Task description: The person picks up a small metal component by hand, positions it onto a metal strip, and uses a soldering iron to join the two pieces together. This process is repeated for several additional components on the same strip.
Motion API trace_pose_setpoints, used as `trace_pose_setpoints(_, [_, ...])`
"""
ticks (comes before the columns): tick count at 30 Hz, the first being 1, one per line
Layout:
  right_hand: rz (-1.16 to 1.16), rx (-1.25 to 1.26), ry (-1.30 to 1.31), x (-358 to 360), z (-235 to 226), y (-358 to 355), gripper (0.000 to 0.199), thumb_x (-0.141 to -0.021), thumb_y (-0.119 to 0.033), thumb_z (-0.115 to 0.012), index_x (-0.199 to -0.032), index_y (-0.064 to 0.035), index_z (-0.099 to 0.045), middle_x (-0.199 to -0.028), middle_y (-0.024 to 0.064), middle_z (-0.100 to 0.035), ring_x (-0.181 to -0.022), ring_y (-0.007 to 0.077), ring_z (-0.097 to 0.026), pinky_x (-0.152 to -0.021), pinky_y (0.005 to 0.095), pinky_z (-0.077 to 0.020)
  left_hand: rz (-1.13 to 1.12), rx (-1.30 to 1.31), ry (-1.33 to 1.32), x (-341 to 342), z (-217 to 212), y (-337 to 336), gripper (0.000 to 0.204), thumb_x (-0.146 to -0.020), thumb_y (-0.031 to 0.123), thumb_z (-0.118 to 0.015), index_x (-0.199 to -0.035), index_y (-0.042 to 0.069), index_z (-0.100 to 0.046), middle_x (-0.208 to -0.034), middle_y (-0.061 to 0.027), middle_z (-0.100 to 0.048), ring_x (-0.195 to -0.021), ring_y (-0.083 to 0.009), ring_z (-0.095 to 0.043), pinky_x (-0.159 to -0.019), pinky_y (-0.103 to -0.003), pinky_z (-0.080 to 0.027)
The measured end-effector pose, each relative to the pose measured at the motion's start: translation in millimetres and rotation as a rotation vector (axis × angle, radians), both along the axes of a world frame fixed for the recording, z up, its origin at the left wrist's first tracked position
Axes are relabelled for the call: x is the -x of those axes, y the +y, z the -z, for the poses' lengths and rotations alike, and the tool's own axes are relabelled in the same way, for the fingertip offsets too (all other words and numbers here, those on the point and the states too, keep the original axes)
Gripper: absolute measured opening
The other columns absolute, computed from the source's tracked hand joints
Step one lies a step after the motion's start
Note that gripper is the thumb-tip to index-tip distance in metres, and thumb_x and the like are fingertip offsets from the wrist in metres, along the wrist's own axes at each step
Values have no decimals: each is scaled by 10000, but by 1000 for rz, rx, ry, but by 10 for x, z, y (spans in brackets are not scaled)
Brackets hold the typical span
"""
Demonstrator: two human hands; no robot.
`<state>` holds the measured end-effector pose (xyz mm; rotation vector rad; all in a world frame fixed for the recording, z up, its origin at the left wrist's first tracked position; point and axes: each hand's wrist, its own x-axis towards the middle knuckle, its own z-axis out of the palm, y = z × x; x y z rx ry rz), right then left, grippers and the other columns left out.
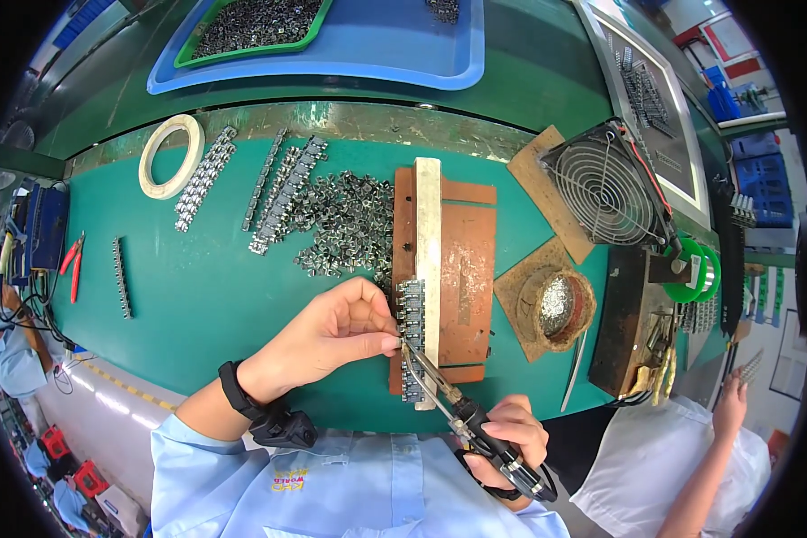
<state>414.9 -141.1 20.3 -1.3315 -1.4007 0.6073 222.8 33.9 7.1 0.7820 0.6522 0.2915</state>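
Note:
A strip of small circuit boards (412, 309) lies along the left side of a reddish-brown fixture (466, 269), against a pale bar (429, 215). My left hand (332, 334) is at the strip's left edge, thumb and forefinger pinched together; whatever is between them is too small to make out. In my right hand (518, 439) is a soldering iron (468, 412) with a thin feed tube along it. Its tip meets the strip close to my left fingertips. Just beyond my left hand spreads a pile of small metal parts (350, 220).
Assembled strips (287, 193) and a tape roll (150, 163) lie at the back left, red pliers (75, 269) farther left. Rightward are a fan (601, 184), a round dish (560, 309) and a solder spool (708, 271). A blue tray (394, 67) stands behind. Another person's hand (732, 399) is at right.

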Motion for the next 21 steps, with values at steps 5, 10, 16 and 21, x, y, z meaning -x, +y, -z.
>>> trace_pose_setpoints(5, [3,-1,-8,5,20,-14,401,-563,-167,-795,-888,-46,-593,-643,86,-587,-518,205,-526,-531,300,-415,-12,-8,6,8,3,-8,204,-798,-20,-595,-926,42,-448,-862,-27,-573,-812,-92,-564,-743,-218,-446])
trace_pose_setpoints(10, [3,1,-8,-3,6,-16,402,-560,-165,-795,-887,-44,-594,-639,88,-585,-515,205,-524,-525,295,-413,-1,-14,15,-7,-18,-4,204,-799,-25,-591,-925,44,-445,-860,-24,-569,-811,-91,-562,-738,-217,-447])
trace_pose_setpoints(16, [19,-26,8,-1,1,-25,399,-562,-166,-791,-885,-40,-594,-634,87,-583,-507,203,-518,-518,287,-411,3,-20,11,8,4,-5,204,-804,-19,-588,-931,44,-441,-870,-26,-567,-819,-91,-562,-742,-219,-448])
trace_pose_setpoints(21, [23,-26,8,1,6,-41,396,-562,-169,-789,-882,-38,-596,-633,86,-582,-509,203,-515,-514,287,-410,6,-25,-13,12,20,-12,198,-816,3,-588,-938,41,-436,-887,-35,-569,-836,-98,-564,-758,-228,-451])
